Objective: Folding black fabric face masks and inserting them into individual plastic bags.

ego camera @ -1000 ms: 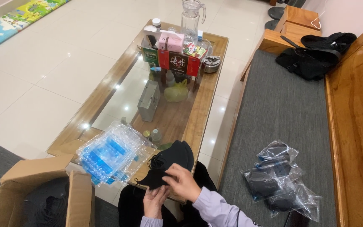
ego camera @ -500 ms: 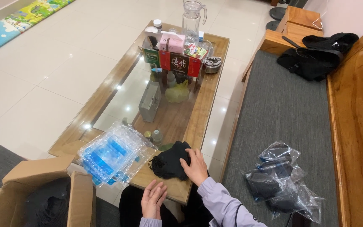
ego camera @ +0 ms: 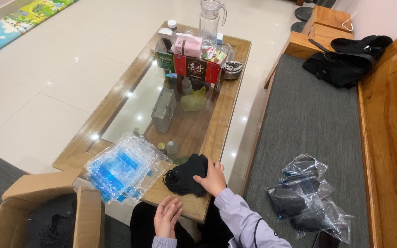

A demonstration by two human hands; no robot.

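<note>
A small stack of black fabric pieces [ego camera: 184, 175] lies on the near end of the wooden glass-topped table [ego camera: 217, 124]. My right hand [ego camera: 212, 178] rests flat on its right side, pressing it down. My left hand [ego camera: 167, 216] hovers open, palm up, just below the table's near edge, holding nothing. A pile of clear plastic bags with blue print [ego camera: 121, 166] lies left of the black stack.
An open cardboard box [ego camera: 42, 206] with dark items stands at the lower left. Bagged black items [ego camera: 306, 195] lie on the grey bench cushion [ego camera: 309, 119] to the right. Boxes, small bottles and a glass pitcher [ego camera: 209, 17] crowd the table's far end. A black bag [ego camera: 345, 59] sits further back.
The black stack, held up in both hands a second ago, now lies on the table. My right hand has pressed down on it and my left hand has come off, open.
</note>
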